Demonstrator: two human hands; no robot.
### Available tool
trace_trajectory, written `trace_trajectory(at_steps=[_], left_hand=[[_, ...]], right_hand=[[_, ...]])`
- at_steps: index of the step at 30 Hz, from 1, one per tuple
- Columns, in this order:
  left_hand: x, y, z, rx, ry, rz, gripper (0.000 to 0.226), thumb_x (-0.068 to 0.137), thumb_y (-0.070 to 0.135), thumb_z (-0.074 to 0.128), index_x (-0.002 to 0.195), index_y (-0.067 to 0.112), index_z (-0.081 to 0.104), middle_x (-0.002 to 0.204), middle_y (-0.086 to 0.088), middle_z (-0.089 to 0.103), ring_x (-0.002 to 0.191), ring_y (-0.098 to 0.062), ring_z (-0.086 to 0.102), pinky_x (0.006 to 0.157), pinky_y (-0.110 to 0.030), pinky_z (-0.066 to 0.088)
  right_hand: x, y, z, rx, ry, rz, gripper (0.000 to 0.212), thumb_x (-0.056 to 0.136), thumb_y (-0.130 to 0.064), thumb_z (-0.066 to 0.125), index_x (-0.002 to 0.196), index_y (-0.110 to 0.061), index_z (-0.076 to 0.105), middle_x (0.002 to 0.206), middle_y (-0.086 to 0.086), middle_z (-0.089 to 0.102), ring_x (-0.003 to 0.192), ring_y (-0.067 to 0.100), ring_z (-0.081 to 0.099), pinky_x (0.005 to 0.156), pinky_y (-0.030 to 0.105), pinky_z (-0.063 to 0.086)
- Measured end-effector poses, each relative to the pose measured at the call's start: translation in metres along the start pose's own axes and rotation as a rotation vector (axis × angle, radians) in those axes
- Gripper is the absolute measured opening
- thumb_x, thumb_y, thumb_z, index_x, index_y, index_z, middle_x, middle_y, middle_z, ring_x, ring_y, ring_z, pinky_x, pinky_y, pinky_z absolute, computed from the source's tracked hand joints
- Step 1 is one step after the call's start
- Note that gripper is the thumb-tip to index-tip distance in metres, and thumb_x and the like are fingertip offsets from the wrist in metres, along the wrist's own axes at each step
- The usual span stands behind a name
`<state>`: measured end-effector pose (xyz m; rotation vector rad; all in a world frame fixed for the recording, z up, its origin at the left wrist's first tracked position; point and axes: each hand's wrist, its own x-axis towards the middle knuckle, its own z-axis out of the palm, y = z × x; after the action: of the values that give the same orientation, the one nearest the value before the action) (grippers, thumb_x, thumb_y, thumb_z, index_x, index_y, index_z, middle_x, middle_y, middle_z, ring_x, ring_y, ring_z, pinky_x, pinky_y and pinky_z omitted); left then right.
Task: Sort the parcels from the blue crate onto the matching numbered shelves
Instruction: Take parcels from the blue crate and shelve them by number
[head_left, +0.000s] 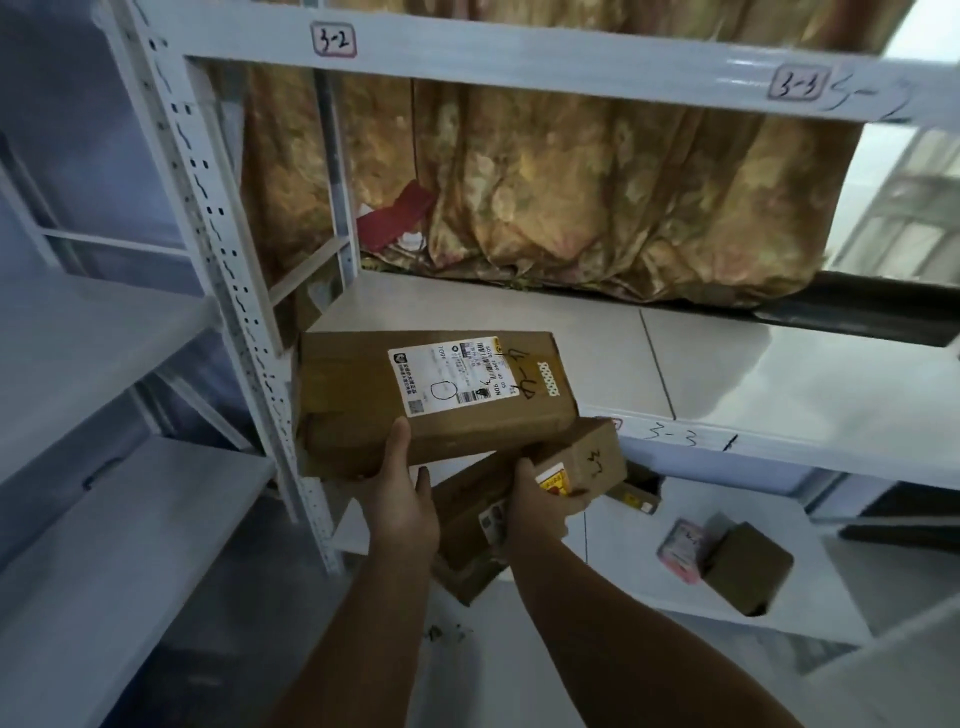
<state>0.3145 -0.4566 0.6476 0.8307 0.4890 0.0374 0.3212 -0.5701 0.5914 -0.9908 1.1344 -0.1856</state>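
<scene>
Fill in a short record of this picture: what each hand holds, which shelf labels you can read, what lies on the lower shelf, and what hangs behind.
Left hand: grips the upper box, which bears a white shipping label
Right hand: grips the lower box, handwriting starts with 3
Top beam: label 3-2 and label 3-3
Lower shelf: pink packet beside a small brown box
Behind: patterned curtain
</scene>
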Motion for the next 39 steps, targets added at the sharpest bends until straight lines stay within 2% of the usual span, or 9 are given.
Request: trace_trajectory(at_steps=[3, 9, 19, 23, 28, 31, 34, 37, 39], left_hand=[[0.019, 0.016, 0.008, -0.118, -0.037, -0.087, 0.039, 0.085, 0.026, 0.069, 0.113, 0.031, 0.043, 0.123, 0.002, 0.054, 0.119, -0.020, 0.050, 0.102, -0.036, 0.046], [0.051, 0.035, 0.032, -0.099, -0.063, -0.173, 0.068, 0.085, 0.028, 0.070, 0.140, 0.027, 0.031, 0.125, 0.003, 0.050, 0.114, -0.014, 0.050, 0.080, -0.026, 0.049], [0.095, -0.004, 0.102, -0.134, 0.024, -0.277, 0.081, 0.075, 0.029, 0.080, 0.135, 0.028, 0.025, 0.126, -0.001, 0.040, 0.113, -0.017, 0.044, 0.088, -0.032, 0.051], [0.114, -0.028, 0.127, -0.114, 0.107, -0.261, 0.083, 0.071, 0.032, 0.082, 0.133, 0.028, 0.027, 0.129, -0.001, 0.042, 0.118, -0.019, 0.047, 0.078, -0.028, 0.054], [0.135, -0.059, 0.170, -0.088, 0.174, -0.312, 0.086, 0.071, 0.035, 0.081, 0.137, 0.026, 0.027, 0.134, -0.005, 0.045, 0.118, -0.024, 0.050, 0.077, -0.032, 0.055], [0.144, -0.080, 0.198, -0.112, 0.181, -0.323, 0.092, 0.065, 0.048, 0.080, 0.139, 0.024, 0.031, 0.131, -0.009, 0.052, 0.112, -0.030, 0.056, 0.086, -0.049, 0.054], [0.150, -0.096, 0.212, -0.007, 0.232, -0.357, 0.081, 0.078, 0.058, 0.065, 0.143, 0.023, 0.029, 0.136, -0.006, 0.046, 0.123, -0.030, 0.047, 0.098, -0.046, 0.043], [0.145, -0.103, 0.221, 0.154, 0.071, -0.434, 0.067, 0.093, 0.059, 0.041, 0.141, 0.013, 0.036, 0.134, -0.012, 0.050, 0.124, -0.031, 0.048, 0.100, -0.044, 0.039], [0.139, -0.101, 0.228, 0.457, -0.127, -0.393, 0.059, 0.098, 0.050, 0.035, 0.127, 0.002, 0.052, 0.119, -0.014, 0.063, 0.114, -0.028, 0.059, 0.093, -0.040, 0.046]], right_hand=[[-0.003, -0.022, 0.004, -0.032, 0.083, -0.104, 0.103, 0.080, -0.047, 0.072, 0.152, -0.037, -0.002, 0.131, 0.015, 0.040, 0.112, 0.035, 0.048, 0.091, 0.049, 0.044], [0.009, -0.057, 0.008, -0.253, 0.148, -0.382, 0.104, 0.078, -0.046, 0.073, 0.149, -0.040, -0.002, 0.138, 0.016, 0.042, 0.121, 0.039, 0.049, 0.097, 0.053, 0.046], [0.039, -0.104, 0.011, -0.387, 0.204, -0.405, 0.098, 0.086, -0.044, 0.066, 0.152, -0.035, -0.005, 0.139, 0.017, 0.036, 0.116, 0.039, 0.048, 0.075, 0.037, 0.039], [0.073, -0.131, 0.007, -0.510, 0.166, -0.489, 0.103, 0.081, -0.047, 0.068, 0.149, -0.042, -0.010, 0.131, 0.012, 0.039, 0.112, 0.037, 0.052, 0.087, 0.050, 0.050], [0.117, -0.183, 0.014, -0.703, 0.180, -0.582, 0.103, 0.079, -0.055, 0.066, 0.150, -0.039, -0.007, 0.129, 0.012, 0.042, 0.114, 0.037, 0.053, 0.092, 0.050, 0.048], [0.148, -0.218, 0.025, -0.846, 0.188, -0.634, 0.103, 0.078, -0.058, 0.064, 0.151, -0.036, -0.005, 0.129, 0.013, 0.040, 0.114, 0.037, 0.052, 0.092, 0.049, 0.047], [0.176, -0.244, 0.037, -1.006, 0.154, -0.647, 0.104, 0.076, -0.058, 0.065, 0.149, -0.040, -0.007, 0.129, 0.015, 0.040, 0.109, 0.037, 0.055, 0.090, 0.051, 0.050], [0.197, -0.255, 0.046, -1.074, 0.055, -0.559, 0.107, 0.075, -0.057, 0.068, 0.149, -0.042, -0.007, 0.135, 0.017, 0.038, 0.112, 0.037, 0.054, 0.091, 0.050, 0.050], [0.205, -0.255, 0.050, -1.107, 0.030, -0.533, 0.105, 0.076, -0.056, 0.066, 0.150, -0.041, -0.007, 0.137, 0.018, 0.036, 0.115, 0.039, 0.052, 0.093, 0.050, 0.049]])
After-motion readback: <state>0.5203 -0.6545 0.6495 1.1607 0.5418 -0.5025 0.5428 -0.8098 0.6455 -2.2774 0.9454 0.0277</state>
